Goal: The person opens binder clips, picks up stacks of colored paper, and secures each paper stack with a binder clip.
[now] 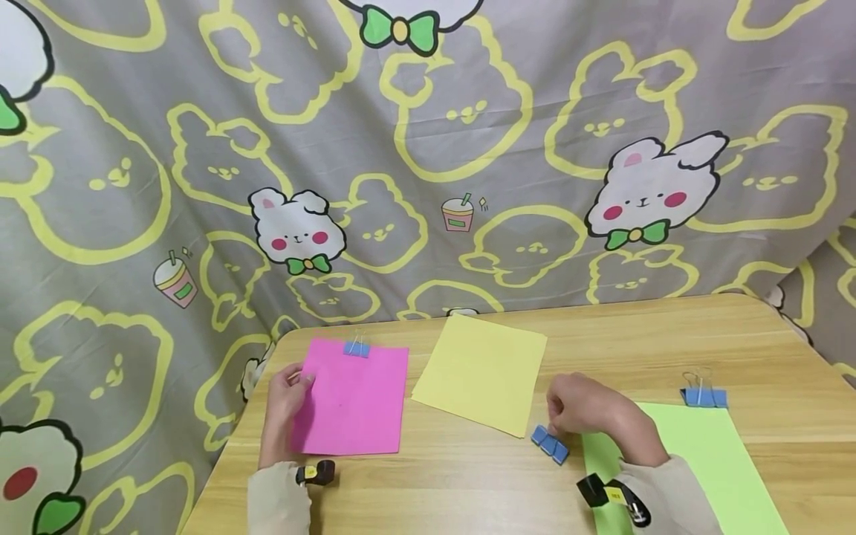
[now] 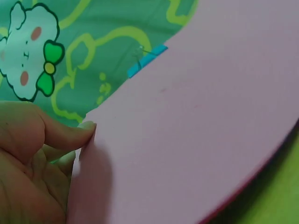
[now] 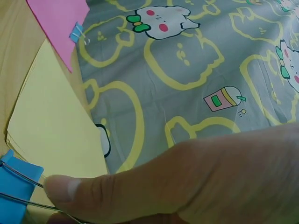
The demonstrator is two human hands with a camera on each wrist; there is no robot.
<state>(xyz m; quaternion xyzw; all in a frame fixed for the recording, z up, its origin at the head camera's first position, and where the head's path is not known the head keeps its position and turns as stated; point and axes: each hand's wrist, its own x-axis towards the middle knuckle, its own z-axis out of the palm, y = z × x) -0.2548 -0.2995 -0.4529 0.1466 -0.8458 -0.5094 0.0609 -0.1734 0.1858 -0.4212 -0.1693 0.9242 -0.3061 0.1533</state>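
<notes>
My left hand [image 1: 287, 394] pinches the left edge of the pink paper [image 1: 354, 401], thumb on top. A blue binder clip [image 1: 357, 349] sits on that paper's top edge, and the left wrist view shows the same clip [image 2: 147, 61] beyond my thumb. At the right, my right hand [image 1: 585, 405] is low over the table beside a small cluster of blue binder clips [image 1: 550, 444]. In the right wrist view its thumb [image 3: 117, 193] presses the wire handles of a blue binder clip [image 3: 16, 186]; the other fingers are mostly hidden.
Between the hands lies a stack of yellow paper [image 1: 481, 371], slightly turned. Green paper [image 1: 702, 461] lies under my right forearm, with a blue binder clip [image 1: 705, 397] at its top edge. A patterned curtain [image 1: 414, 186] hangs behind the wooden table [image 1: 428, 490].
</notes>
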